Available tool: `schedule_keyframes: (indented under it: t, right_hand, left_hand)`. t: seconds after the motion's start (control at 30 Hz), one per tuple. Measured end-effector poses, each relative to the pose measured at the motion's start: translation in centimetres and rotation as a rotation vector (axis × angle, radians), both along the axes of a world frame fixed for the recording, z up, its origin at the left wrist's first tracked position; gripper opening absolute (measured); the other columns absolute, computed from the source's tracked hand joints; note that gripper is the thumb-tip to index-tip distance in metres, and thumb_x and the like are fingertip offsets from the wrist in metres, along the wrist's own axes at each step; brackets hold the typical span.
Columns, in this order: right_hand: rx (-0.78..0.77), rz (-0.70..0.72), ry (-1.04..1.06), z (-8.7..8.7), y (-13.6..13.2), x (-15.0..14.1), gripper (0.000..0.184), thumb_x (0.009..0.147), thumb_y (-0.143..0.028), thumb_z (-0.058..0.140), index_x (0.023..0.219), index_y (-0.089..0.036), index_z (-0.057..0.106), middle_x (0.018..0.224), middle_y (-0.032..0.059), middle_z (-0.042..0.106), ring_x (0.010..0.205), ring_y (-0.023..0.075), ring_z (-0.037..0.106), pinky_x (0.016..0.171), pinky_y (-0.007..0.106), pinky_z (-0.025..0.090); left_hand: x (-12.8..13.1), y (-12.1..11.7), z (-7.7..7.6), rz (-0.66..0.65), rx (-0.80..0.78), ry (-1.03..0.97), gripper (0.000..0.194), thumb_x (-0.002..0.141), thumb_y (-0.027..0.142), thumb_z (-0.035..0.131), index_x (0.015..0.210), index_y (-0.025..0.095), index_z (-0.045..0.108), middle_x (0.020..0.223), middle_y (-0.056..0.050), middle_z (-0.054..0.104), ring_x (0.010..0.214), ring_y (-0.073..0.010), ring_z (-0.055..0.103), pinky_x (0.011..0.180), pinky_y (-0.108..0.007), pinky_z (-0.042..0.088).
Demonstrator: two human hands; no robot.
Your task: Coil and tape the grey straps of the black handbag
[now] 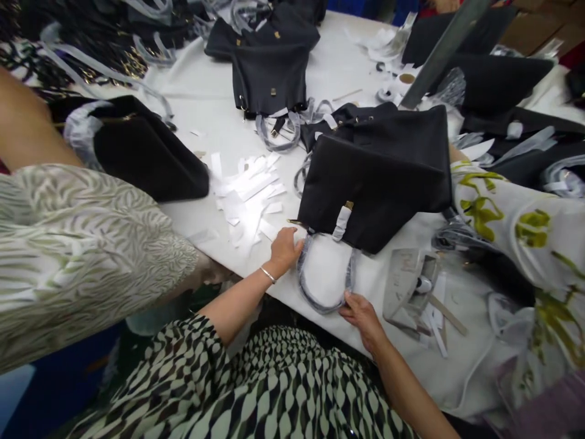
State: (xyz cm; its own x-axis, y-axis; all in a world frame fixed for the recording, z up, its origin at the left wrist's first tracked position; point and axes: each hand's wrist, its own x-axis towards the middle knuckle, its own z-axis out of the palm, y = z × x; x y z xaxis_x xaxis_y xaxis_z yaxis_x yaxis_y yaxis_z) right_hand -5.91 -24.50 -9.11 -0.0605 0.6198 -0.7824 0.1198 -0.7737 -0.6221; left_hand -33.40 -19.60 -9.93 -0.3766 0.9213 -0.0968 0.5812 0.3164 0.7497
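A black handbag [379, 177] lies on the white table [205, 103] in front of me, its plastic-wrapped handle [305, 291] looping toward the near edge. My left hand [284, 249] rests at the left end of that handle, fingers curled on it beside the bag's bottom corner. My right hand [361, 312] pinches the lower right curve of the handle at the table edge. A white wrapped strap tab [342, 222] with a gold fitting sits where the handle meets the bag.
A heap of white paper strips [249, 192] lies left of the bag. More black bags [269, 61] [141, 149] lie about the table. Other people's patterned sleeves [82, 244] [525, 225] reach in from both sides. Clear plastic pieces [415, 286] lie right of my hand.
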Motion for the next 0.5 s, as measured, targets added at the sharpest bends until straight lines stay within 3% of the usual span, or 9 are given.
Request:
schedule_keyframes:
  t: [0.07, 0.17, 0.27, 0.37, 0.5]
  right_hand:
    - [0.171, 0.136, -0.245, 0.3, 0.0, 1.3, 0.041, 0.071, -0.050, 0.069, 0.094, -0.016, 0.063, 0.088, 0.0075, 0.068, 0.072, 0.0193, 0.063, 0.072, 0.036, 0.052]
    - [0.604, 0.432, -0.575, 1.1, 0.1, 3.0, 0.040, 0.081, -0.044, 0.056, 0.112, -0.018, 0.059, 0.108, 0.0117, 0.065, 0.094, 0.0257, 0.061, 0.089, 0.046, 0.047]
    - [0.949, 0.826, -0.628, 1.9, 1.0, 2.8, 0.041, 0.087, -0.035, 0.048, 0.126, -0.023, 0.052, 0.131, 0.0097, 0.054, 0.122, 0.0272, 0.046, 0.105, 0.047, 0.036]
    - [1.036, 0.986, -0.692, 1.2, 2.6, 1.2, 0.046, 0.088, -0.033, 0.048, 0.133, -0.022, 0.047, 0.142, 0.0092, 0.043, 0.130, 0.0283, 0.037, 0.107, 0.046, 0.033]
    - [0.916, 0.899, -0.924, -2.1, 4.0, 0.4, 0.048, 0.089, -0.029, 0.042, 0.135, -0.013, 0.043, 0.134, 0.0174, 0.048, 0.121, 0.0325, 0.044, 0.099, 0.050, 0.039]
  left_hand:
    - [0.2, -2.1, 1.0, -0.162, 0.114, 0.037, 0.030, 0.084, 0.028, 0.056, 0.112, 0.017, 0.055, 0.114, -0.014, 0.055, 0.115, -0.0292, 0.046, 0.105, -0.044, 0.031]
    - [1.5, -5.0, 2.1, -0.544, 0.182, -0.105, 0.030, 0.084, 0.032, 0.057, 0.112, 0.019, 0.058, 0.114, -0.014, 0.057, 0.115, -0.0304, 0.047, 0.106, -0.044, 0.028]
    - [3.0, -7.1, 1.9, -0.891, 0.173, -0.176, 0.031, 0.082, 0.035, 0.060, 0.110, 0.020, 0.059, 0.108, -0.014, 0.059, 0.108, -0.0300, 0.050, 0.104, -0.041, 0.028]
    - [3.5, -8.3, 0.5, -1.067, 0.154, -0.159, 0.025, 0.084, 0.032, 0.057, 0.106, 0.021, 0.060, 0.102, -0.014, 0.060, 0.102, -0.0293, 0.052, 0.100, -0.039, 0.029]
    - [2.8, -8.9, -1.1, -1.067, 0.104, -0.181, 0.031, 0.088, 0.025, 0.047, 0.117, 0.021, 0.056, 0.116, -0.016, 0.057, 0.115, -0.0304, 0.047, 0.103, -0.040, 0.025]
